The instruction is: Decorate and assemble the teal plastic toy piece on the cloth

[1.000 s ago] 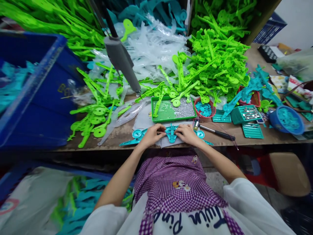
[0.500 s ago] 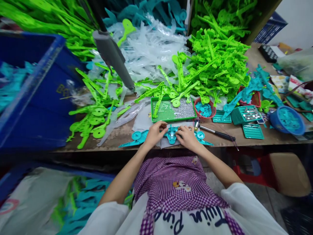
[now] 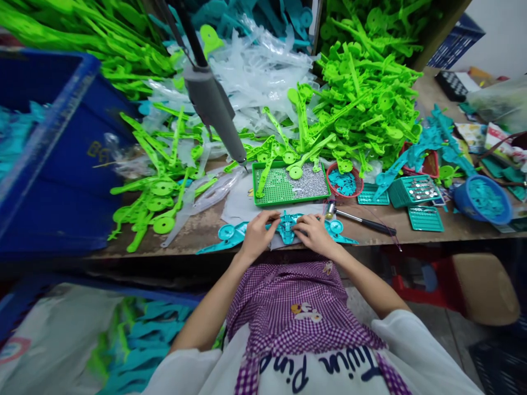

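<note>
Glossy teal plastic part [image 3: 288, 227] on worn wooden bench [image 3: 206, 227].

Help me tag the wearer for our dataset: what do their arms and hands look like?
The left hand and right hand are bare, no gloves; forearms uncovered. White sleeves end near the elbows. Purple-and-white checked apron with a small cartoon patch.

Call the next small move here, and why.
Probably lift the right hand to pick a silver piece from the tray: both it and the left hand rest on the teal part, the tray lies just behind, and the driver hangs untouched above.
</note>
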`<state>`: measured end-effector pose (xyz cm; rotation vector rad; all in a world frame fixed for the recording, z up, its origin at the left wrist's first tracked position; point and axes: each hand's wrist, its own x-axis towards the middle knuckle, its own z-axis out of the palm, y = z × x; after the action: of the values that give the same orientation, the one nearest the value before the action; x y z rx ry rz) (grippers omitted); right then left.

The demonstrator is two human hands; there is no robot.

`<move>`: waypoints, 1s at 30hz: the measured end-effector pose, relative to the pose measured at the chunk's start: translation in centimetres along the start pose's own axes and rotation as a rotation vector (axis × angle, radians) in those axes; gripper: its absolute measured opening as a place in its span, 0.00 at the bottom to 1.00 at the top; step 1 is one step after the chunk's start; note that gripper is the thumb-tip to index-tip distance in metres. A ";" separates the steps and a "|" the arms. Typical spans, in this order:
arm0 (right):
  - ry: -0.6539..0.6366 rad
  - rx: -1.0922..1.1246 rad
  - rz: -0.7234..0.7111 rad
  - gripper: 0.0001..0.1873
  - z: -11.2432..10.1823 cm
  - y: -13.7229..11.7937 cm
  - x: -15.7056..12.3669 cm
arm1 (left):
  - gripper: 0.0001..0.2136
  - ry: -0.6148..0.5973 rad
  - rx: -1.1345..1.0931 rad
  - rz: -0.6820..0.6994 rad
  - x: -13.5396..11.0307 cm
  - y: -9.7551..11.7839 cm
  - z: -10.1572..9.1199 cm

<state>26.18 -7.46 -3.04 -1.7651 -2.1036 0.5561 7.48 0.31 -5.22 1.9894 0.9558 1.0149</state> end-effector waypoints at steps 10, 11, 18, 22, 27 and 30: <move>-0.012 -0.109 -0.054 0.13 0.1 0.0 -0.2 | 0.09 0.125 -0.116 -0.192 -1.6 1.5 0.5; -0.020 -0.123 -0.058 0.13 0.1 -0.1 -0.1 | 0.10 0.139 -0.146 -0.219 -1.6 1.6 0.8; -0.066 -0.215 -0.114 0.15 0.2 0.2 -0.1 | 0.09 0.185 -0.259 -0.379 -0.7 0.8 0.3; 0.050 -0.251 -0.073 0.18 1.2 0.6 -0.6 | 0.08 0.310 -0.296 -0.440 0.5 -0.3 -2.3; 0.171 -0.347 0.004 0.25 2.0 0.7 -1.0 | 0.11 0.435 -0.331 -0.359 4.6 0.0 -4.6; 0.141 -0.342 0.017 0.27 2.3 0.5 -0.9 | 0.13 0.496 -0.413 -0.305 7.3 0.5 -4.3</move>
<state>25.67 -8.49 -5.27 -1.9361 -2.1841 0.0723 7.04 7.22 -0.35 1.2324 1.1510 1.4224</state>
